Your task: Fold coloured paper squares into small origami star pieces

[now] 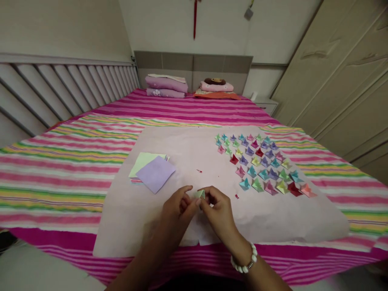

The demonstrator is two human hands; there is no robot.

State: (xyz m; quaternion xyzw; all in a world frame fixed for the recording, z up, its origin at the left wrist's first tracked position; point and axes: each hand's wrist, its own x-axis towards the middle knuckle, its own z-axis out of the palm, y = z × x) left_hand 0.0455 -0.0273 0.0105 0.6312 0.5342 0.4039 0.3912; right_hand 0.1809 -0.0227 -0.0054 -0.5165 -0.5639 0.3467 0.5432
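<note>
Between my two hands, above the large pale sheet [182, 149], is a small folded piece of light green paper [200, 195]. My left hand [182, 206] pinches it from the left with the thumb, its index finger sticking out. My right hand [216, 206] grips its right side between thumb and fingers, partly hiding it. To the left lies a stack of square coloured paper, with a light green sheet [145, 161] near the top and a purple sheet [156, 174] turned askew over it. Rows of small folded paper boats [263, 161] in many colours stand on the right.
Small red scraps [237, 197] lie on the pale sheet, one of them a thin red strip [199, 171]. Beneath is a bed with a striped cover [66, 169]. Folded bedding [166, 85] rests by the headboard [176, 62]. A white railing [69, 87] runs along the left, a wardrobe [342, 72] along the right.
</note>
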